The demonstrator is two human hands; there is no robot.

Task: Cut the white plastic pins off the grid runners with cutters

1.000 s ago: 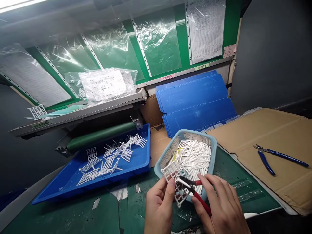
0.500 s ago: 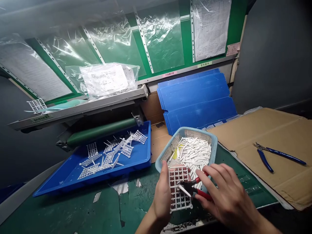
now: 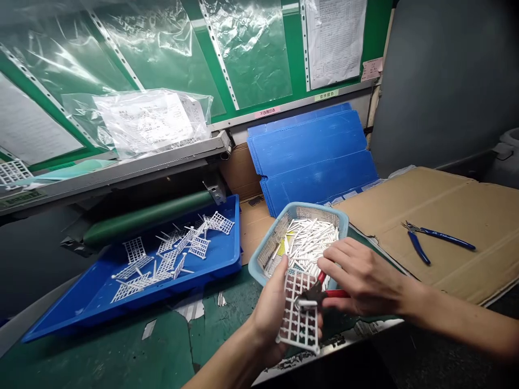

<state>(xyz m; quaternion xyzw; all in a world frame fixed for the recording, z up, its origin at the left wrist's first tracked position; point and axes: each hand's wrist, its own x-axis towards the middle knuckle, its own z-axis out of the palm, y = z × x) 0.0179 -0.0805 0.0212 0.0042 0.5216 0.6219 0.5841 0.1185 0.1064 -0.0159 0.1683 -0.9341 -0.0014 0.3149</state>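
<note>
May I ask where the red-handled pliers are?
The pliers are in the right hand, right of centre in the head view, at the white grid.

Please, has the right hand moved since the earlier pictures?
Yes. Judged against the light blue basket, the right hand is now higher in the view, closer to the basket's far right corner.

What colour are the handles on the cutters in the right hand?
Red. The cutter handles show best in the head view, partly behind the right hand.
</note>
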